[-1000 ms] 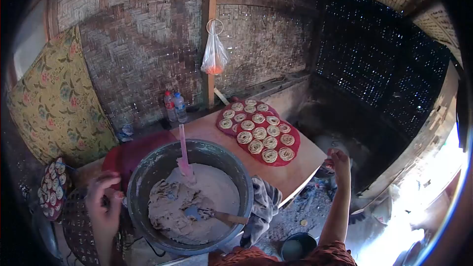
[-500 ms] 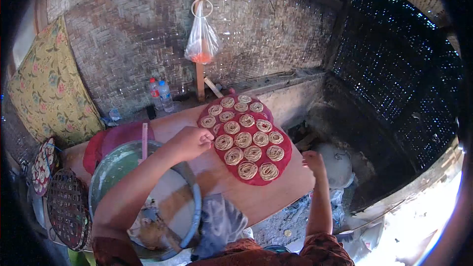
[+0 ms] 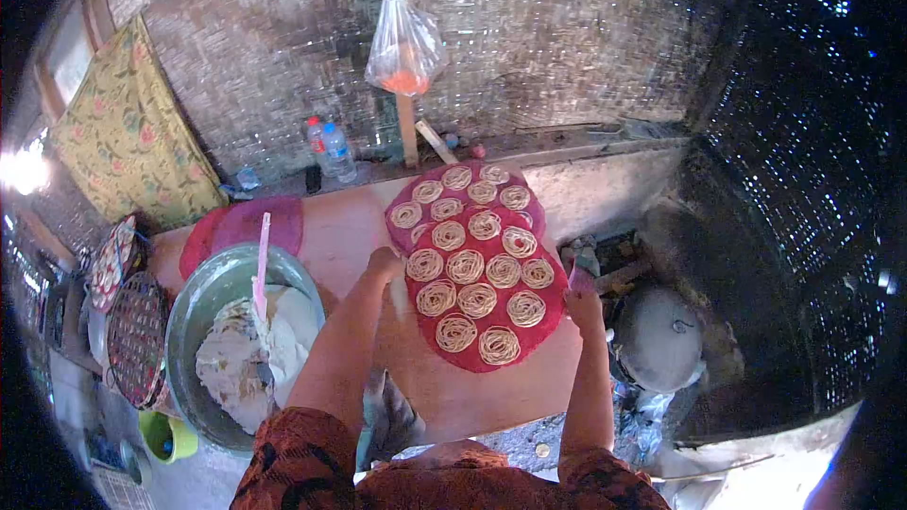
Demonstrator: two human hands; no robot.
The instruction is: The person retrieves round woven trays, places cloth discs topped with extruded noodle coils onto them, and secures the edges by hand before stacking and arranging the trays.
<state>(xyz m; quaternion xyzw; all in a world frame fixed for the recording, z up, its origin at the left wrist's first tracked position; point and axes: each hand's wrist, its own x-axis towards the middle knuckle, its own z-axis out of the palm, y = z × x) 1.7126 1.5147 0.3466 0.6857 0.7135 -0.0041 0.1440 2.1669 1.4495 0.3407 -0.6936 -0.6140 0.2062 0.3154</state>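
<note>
A red round mat (image 3: 488, 266) lies on the wooden table (image 3: 444, 401), bearing several pale coiled rings of dough strands (image 3: 465, 266). It overlaps a darker red mat (image 3: 402, 195) behind it that holds more coils. My left hand (image 3: 385, 265) is at the mat's left edge, its fingers closed, with the fingertips hidden from view. My right hand (image 3: 584, 306) pinches the mat's right edge, where a bit of the red rim stands up.
Left of my arm is a large basin (image 3: 179, 359) of pale batter with a pink stick (image 3: 262, 260). Two bottles (image 3: 336, 153) stand by the woven wall; a plastic bag (image 3: 404, 52) hangs above. A lidded pot (image 3: 658, 340) sits at right, a green bucket (image 3: 168, 438) at lower left.
My left hand has gone from beside the basin, across it, to the mat's left edge. My right hand has come to the right edge and closed on it. The view has shifted.
</note>
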